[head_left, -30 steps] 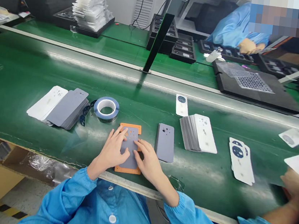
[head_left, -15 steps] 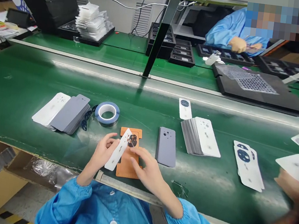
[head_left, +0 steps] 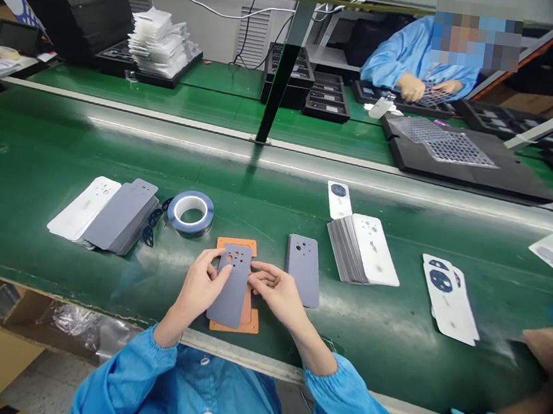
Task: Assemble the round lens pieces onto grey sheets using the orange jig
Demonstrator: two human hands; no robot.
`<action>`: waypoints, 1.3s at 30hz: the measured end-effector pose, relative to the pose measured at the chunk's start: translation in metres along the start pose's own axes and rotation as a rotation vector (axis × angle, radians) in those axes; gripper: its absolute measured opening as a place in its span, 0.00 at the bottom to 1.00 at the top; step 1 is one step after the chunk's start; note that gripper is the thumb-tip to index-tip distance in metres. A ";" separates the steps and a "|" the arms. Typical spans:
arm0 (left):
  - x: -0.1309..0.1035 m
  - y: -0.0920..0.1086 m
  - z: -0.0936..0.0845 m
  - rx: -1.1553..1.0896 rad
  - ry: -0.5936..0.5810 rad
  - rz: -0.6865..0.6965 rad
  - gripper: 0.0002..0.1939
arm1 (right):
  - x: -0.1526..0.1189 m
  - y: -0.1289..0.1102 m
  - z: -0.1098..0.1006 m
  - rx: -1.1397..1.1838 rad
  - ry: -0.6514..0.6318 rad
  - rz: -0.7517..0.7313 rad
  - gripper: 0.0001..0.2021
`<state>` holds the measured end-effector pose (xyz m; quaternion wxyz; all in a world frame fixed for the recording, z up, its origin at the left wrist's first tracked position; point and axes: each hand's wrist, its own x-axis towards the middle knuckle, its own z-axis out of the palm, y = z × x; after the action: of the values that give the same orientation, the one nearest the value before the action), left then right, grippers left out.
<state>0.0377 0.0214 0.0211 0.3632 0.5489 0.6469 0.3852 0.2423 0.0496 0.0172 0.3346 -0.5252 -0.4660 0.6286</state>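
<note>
Slantwise, a gray phone-back panel (head_left: 227,298) partly covers an orange jig (head_left: 251,322) near the tabletop's (head_left: 28,217) front edge, between the left hand (head_left: 200,284), pinching its left side, and the right hand (head_left: 280,295), fingers nearly together at its right edge, hold unclear.

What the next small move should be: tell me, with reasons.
Probably shift the lower end of the grey panel rightward with the left hand, squaring it over the orange plate: the left hand holds the panel, which looks slanted, and orange shows along its lower right side.
</note>
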 end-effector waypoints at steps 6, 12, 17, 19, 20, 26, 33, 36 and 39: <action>0.016 0.001 -0.002 0.082 0.031 0.033 0.17 | 0.007 0.002 0.009 0.064 -0.003 0.003 0.27; 0.020 0.001 -0.008 -0.184 0.102 -0.117 0.26 | 0.008 -0.001 0.019 0.136 -0.027 -0.074 0.19; 0.014 0.008 -0.015 -0.589 -0.031 -0.168 0.16 | 0.001 -0.008 0.022 0.099 -0.039 -0.131 0.18; 0.012 0.014 -0.018 -0.796 -0.020 -0.218 0.12 | -0.003 -0.012 0.021 0.078 -0.035 -0.167 0.18; 0.010 0.018 -0.020 -0.925 -0.053 -0.247 0.11 | -0.004 -0.014 0.021 0.070 -0.027 -0.181 0.18; 0.007 0.020 -0.031 -1.405 -0.526 -0.403 0.12 | -0.009 -0.019 0.022 -0.032 0.008 -0.225 0.17; 0.005 0.001 -0.026 -1.417 -0.644 -0.467 0.11 | -0.011 -0.020 0.025 -0.106 0.011 -0.243 0.14; 0.003 0.004 -0.025 -1.404 -0.662 -0.480 0.11 | -0.013 -0.026 0.028 -0.137 0.018 -0.275 0.13; 0.002 0.012 -0.022 -1.403 -0.635 -0.465 0.13 | -0.019 -0.033 0.032 -0.162 0.028 -0.299 0.12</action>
<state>0.0227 0.0222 0.0420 0.8610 0.1274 0.2174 0.4419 0.2132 0.0363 0.0547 0.3875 -0.4839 -0.5834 0.5247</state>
